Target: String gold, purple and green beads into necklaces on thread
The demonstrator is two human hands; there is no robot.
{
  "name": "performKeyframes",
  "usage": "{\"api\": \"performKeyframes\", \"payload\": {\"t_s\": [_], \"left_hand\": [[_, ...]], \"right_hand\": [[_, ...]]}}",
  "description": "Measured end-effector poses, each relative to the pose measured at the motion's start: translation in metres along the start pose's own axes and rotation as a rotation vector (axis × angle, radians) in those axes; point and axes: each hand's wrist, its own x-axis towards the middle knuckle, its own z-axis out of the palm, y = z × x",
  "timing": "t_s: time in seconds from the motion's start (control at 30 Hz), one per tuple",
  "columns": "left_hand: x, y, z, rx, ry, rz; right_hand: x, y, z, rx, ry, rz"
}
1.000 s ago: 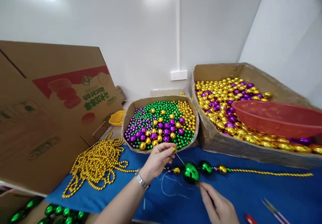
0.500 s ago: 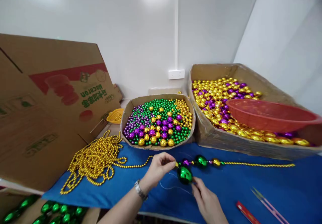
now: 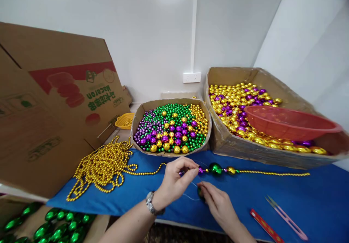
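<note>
My left hand [image 3: 178, 179], with a metal watch at the wrist, pinches the near end of the bead strand beside a purple bead [image 3: 201, 170]. Along the strand to the right lie a large green bead [image 3: 215, 168], a gold bead [image 3: 231, 170] and a twisted gold chain [image 3: 272, 173]. My right hand [image 3: 216, 199] has its fingers pinched on a thin clear thread, and another green bead [image 3: 201, 192] is partly hidden behind them. The thread loops between both hands over the blue cloth [image 3: 240, 206].
A box of small beads [image 3: 170, 128] stands behind my hands. A larger bead box [image 3: 245, 152] with a red basket [image 3: 291, 123] is at right. Gold bead chains [image 3: 100, 168] are heaped left. Pink-handled snips [image 3: 289, 219] and a red case [image 3: 265, 226] lie front right.
The green bead between my hands has dropped lower and is now mostly behind my right fingers. My left hand has moved slightly right and up. The view has shifted a little.
</note>
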Motion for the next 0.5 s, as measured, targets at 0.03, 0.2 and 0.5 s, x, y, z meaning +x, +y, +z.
{"api": "performKeyframes", "payload": {"t_s": [0.03, 0.2, 0.5], "left_hand": [[-0.002, -0.002, 0.0, -0.014, 0.009, -0.007], [-0.024, -0.049, 0.024, 0.115, -0.245, 0.094], [-0.048, -0.106, 0.078, 0.71, -0.56, 0.368]], "right_hand": [[0.001, -0.002, -0.003, 0.017, -0.005, 0.006], [0.012, -0.024, -0.029, 0.107, -0.033, 0.139], [0.021, -0.062, -0.082, 0.422, 0.142, 0.324]]}}
